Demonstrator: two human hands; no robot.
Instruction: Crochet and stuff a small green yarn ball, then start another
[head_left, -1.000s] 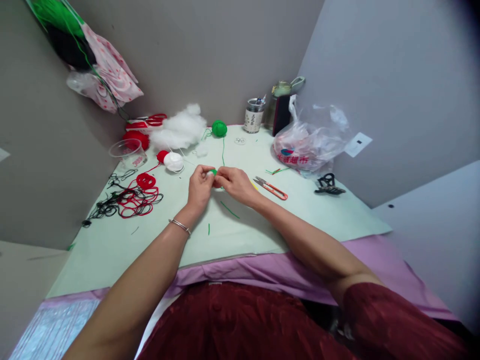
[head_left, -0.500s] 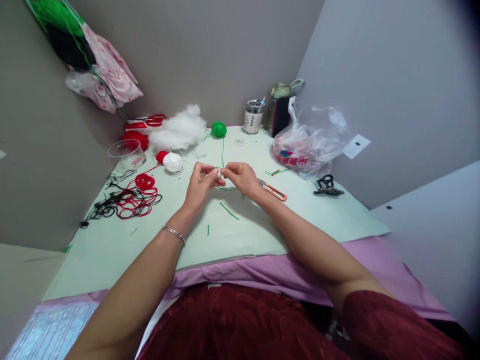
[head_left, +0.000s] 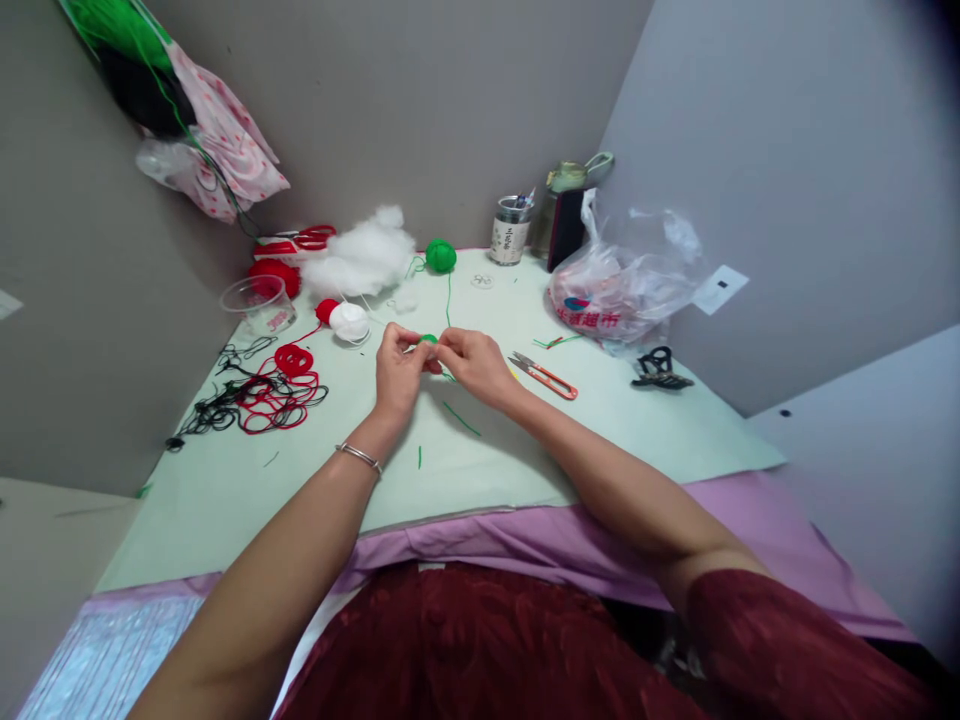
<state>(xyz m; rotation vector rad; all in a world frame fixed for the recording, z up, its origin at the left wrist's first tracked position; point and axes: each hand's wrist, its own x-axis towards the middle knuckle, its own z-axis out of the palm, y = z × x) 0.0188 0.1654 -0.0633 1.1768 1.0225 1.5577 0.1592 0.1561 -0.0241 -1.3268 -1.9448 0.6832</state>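
One small green piece (head_left: 428, 339) sits between the person's hands — the left hand (head_left: 400, 368) pinching it with bent fingers, the right hand (head_left: 474, 366) gripping its edge, nearly closed. Nearby lie two green snippets (head_left: 462, 419) and one pair of orange-handled snips (head_left: 555, 382); beyond — one green yarn ball (head_left: 441, 256).

A short-sleeved, faintly patterned dark-red top (head_left: 480, 640) is showing, and a silver bangle (head_left: 360, 456) is circling the left wrist (head_left: 375, 430)

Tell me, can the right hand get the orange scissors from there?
Probably yes: the orange scissors lie close to the right hand, on its right, with nothing seen covering them, though that hand is busy at the small green piece.
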